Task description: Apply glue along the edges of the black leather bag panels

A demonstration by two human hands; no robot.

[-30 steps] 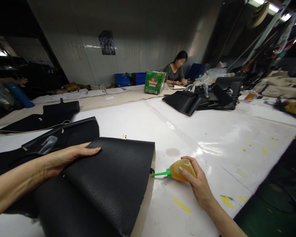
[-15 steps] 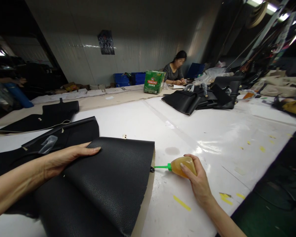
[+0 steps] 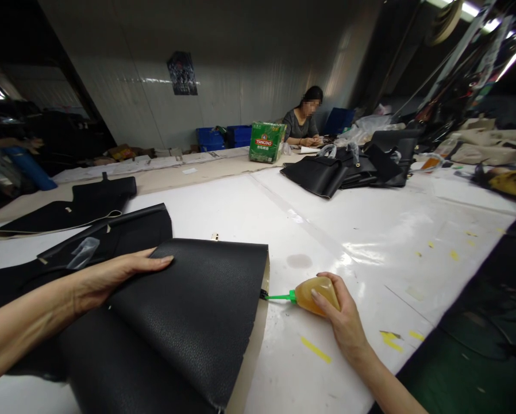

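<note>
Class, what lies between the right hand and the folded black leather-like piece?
In the head view, a translucent amber bottle in the right hand, its slim green nozzle pointing toward the leather-like piece.

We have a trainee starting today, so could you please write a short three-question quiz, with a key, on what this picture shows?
1. Which hand holds the bottle?
A) Left
B) Right
C) Neither

2. True or false: the bottle's nozzle points away from the black panel.

3. Fill in the blank: just left of the other person in the picture stands a green ___.

Key:
1. B: the right hand holds it, while the left hand is on the black panel.
2. False: the nozzle points toward the panel's edge.
3. Box.
</note>
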